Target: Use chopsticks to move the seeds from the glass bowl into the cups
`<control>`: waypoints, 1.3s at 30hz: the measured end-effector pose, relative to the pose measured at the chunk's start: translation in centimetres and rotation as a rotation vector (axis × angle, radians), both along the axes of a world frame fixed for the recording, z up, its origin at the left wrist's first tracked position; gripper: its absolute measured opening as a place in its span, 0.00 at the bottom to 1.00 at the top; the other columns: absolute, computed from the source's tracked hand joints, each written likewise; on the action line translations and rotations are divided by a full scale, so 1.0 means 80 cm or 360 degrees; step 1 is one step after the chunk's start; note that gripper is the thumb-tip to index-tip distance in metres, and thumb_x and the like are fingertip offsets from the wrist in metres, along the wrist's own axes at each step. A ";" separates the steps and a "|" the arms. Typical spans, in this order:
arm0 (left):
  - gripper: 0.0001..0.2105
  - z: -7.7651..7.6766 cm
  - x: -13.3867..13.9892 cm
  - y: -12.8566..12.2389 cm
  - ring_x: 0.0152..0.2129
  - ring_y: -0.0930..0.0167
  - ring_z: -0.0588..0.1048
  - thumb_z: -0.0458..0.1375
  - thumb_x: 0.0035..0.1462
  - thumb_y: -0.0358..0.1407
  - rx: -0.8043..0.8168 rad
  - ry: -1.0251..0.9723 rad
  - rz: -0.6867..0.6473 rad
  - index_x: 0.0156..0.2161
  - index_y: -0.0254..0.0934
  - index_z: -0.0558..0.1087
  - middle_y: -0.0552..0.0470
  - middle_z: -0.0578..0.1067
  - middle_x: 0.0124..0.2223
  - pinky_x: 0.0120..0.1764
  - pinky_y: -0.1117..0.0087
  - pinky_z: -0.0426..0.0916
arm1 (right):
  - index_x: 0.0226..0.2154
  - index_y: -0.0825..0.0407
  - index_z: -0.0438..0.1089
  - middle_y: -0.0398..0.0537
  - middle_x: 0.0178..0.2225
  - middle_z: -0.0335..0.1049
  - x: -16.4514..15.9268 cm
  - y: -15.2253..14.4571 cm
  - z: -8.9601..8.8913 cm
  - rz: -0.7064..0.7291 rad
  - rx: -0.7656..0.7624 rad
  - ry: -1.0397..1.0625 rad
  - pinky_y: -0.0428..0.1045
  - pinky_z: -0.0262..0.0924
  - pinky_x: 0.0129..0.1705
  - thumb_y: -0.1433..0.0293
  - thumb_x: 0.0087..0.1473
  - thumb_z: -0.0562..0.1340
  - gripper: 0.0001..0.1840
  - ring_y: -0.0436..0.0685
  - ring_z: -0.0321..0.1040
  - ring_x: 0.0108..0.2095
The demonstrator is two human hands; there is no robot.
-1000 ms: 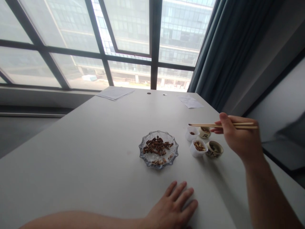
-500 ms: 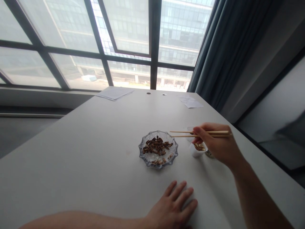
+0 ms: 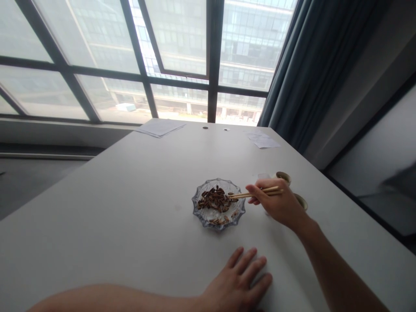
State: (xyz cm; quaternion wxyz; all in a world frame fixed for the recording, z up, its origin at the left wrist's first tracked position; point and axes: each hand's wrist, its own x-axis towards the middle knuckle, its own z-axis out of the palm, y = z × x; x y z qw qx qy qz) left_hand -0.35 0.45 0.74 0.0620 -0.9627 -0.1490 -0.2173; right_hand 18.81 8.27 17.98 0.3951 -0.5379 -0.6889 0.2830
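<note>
A pair of wooden chopsticks (image 3: 256, 193) is gripped in my right hand (image 3: 276, 203), which hovers just right of a clear glass dish (image 3: 196, 215) with a scalloped rim. Their tips reach over the dish's right side, down at the dark brown seeds (image 3: 216, 199) heaped in it. Whether the tips pinch a seed is too small to tell. A few lighter seeds (image 3: 218, 221) lie apart near the dish's front. My left hand (image 3: 238, 279) rests palm down on the table in front of the dish, fingers spread, holding nothing.
Small cups stand on the right, partly behind my right hand: one greenish-brown cup (image 3: 284, 177), another cup (image 3: 301, 201), and a clear one (image 3: 264, 177). Papers (image 3: 160, 127) lie at the white table's (image 3: 136, 195) far left, more sheets (image 3: 264, 140) at its far right.
My right hand has moved left and slightly down, bringing the chopsticks from beside the rim to the seeds. Their tips are closer together. My left hand stays put.
</note>
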 end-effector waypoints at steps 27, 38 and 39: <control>0.23 0.004 0.001 0.000 0.62 0.56 0.68 0.50 0.75 0.52 0.0054 -0.0087 0.0001 0.63 0.40 0.71 0.47 0.71 0.66 0.62 0.54 0.63 | 0.22 0.52 0.71 0.45 0.20 0.69 -0.016 0.008 -0.027 -0.0211 0.0359 -0.0202 0.49 0.56 0.29 0.50 0.70 0.57 0.31 0.52 0.64 0.23; 0.16 -0.015 0.003 0.002 0.61 0.58 0.68 0.57 0.74 0.40 0.0192 -0.0121 0.0051 0.63 0.44 0.71 0.49 0.71 0.66 0.63 0.54 0.64 | 0.24 0.52 0.75 0.41 0.14 0.64 0.017 -0.021 0.034 -0.0577 0.0577 0.0106 0.47 0.54 0.19 0.48 0.66 0.63 0.29 0.50 0.60 0.15; 0.16 -0.014 0.003 0.002 0.62 0.58 0.68 0.57 0.74 0.40 0.0184 -0.0120 0.0046 0.63 0.43 0.71 0.49 0.71 0.66 0.63 0.54 0.64 | 0.24 0.52 0.75 0.41 0.14 0.65 0.026 -0.023 0.040 -0.0666 0.0625 0.0074 0.47 0.55 0.19 0.49 0.66 0.63 0.28 0.50 0.61 0.15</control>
